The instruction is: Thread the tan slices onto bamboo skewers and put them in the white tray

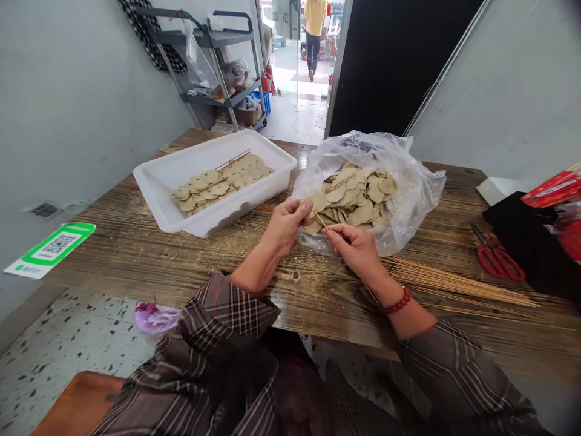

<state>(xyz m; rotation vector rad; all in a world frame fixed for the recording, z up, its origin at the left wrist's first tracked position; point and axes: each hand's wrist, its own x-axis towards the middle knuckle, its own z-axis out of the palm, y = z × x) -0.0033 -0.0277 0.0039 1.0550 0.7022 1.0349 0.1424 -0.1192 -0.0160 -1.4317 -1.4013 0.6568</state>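
Between the thumb and fingers of my left hand (pixel 287 224) are thin, round beige slices (pixel 316 202). My right hand (pixel 353 245) pinches a thin wooden skewer (pixel 321 221), its tip at the slices. Both hands are over the near left edge of a clear plastic bag (pixel 415 197), which lies open around a heap of similar slices (pixel 358 197). To the left, a white tray (pixel 170 219) holds rows of slices on skewers (pixel 222 181). Loose wooden skewers (pixel 463 287) lie to the right of my right hand.
Red-handled scissors (pixel 499 261) lie at the right beside a black holder (pixel 526 242) with red packets. A green-framed code card (pixel 52 248) is at the table's left edge. Beyond the wooden table (pixel 236 257) stand a grey cart (pixel 227 39) and a person (pixel 314 30) outside.
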